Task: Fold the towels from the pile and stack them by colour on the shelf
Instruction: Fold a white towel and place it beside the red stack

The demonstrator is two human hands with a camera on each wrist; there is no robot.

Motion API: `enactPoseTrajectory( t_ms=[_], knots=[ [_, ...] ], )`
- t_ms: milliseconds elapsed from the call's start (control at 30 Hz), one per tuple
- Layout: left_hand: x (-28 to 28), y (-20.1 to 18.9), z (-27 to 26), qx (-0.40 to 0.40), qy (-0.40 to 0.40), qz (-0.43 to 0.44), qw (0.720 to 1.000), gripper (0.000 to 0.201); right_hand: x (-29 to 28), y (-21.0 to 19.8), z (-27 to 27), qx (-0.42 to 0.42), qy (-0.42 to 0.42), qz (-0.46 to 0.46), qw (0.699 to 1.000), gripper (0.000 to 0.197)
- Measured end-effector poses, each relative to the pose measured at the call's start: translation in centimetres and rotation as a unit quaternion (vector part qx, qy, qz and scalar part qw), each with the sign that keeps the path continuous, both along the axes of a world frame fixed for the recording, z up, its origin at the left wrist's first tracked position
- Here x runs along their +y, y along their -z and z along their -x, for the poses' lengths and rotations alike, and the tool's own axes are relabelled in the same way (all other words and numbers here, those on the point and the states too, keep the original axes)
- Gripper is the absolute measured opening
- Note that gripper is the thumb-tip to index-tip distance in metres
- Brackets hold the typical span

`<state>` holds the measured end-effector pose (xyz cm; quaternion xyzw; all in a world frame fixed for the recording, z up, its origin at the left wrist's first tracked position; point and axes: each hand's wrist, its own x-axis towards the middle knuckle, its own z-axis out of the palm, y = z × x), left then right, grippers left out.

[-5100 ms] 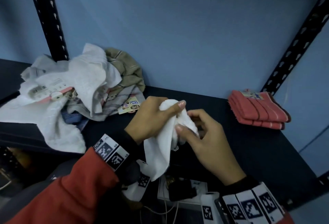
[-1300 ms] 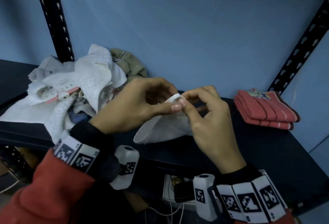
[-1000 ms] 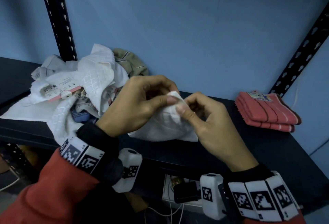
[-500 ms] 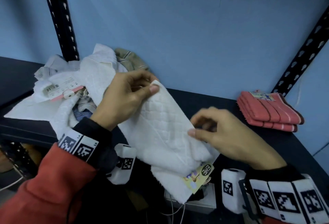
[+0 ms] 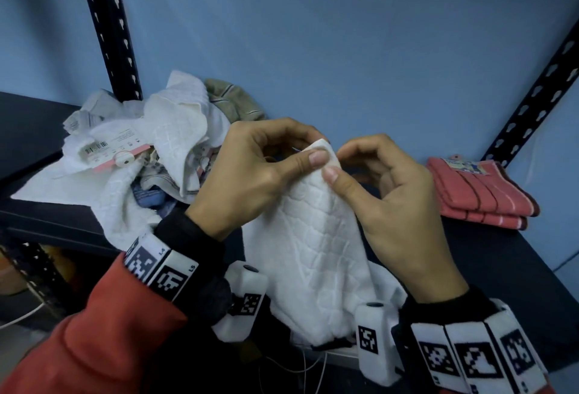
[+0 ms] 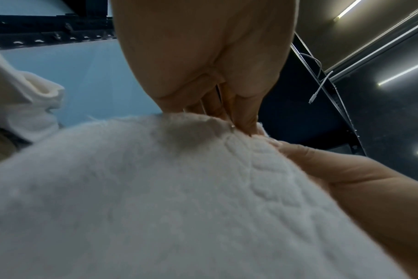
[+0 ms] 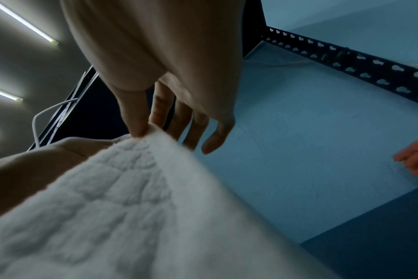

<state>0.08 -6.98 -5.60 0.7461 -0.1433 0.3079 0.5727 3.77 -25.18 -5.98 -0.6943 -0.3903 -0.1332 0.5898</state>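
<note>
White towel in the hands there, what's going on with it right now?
The person is mid-fold. The left hand and right hand pinch the top edge of the white quilted towel close together, and the rest hangs down in front of the shelf. An unfolded pile of mostly white towels sits on the shelf's left, and the folded red towels are stacked on its right. No white stack is visible yet.

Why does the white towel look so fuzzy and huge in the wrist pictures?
Left wrist view: the white towel sits right against the lens, so it blurs. Right wrist view: the same, with glaring ceiling lights behind. Head view: sharper but dim, and the shelf posts lean outward.
</note>
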Motion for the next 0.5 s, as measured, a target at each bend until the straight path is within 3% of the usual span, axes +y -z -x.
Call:
enactPoseTrajectory(
  t_ms=[133,300,500],
  knots=[
    [-0.1,0.3,-0.1,-0.003,-0.009,0.022,1.000,0.009,0.0,0.1,0.1,0.020,-0.024,0.059,0.998,0.004],
    [1.5,-0.2,-0.5,-0.064,-0.126,0.067,0.988,0.009,-0.4,1.4,-0.6,0.118,-0.086,0.222,0.964,0.024],
    [6.5,-0.8,-0.1,-0.071,-0.260,0.109,0.957,0.013,-2.6,0.0,-2.1,0.070,-0.069,0.347,0.933,0.020]
  ],
)
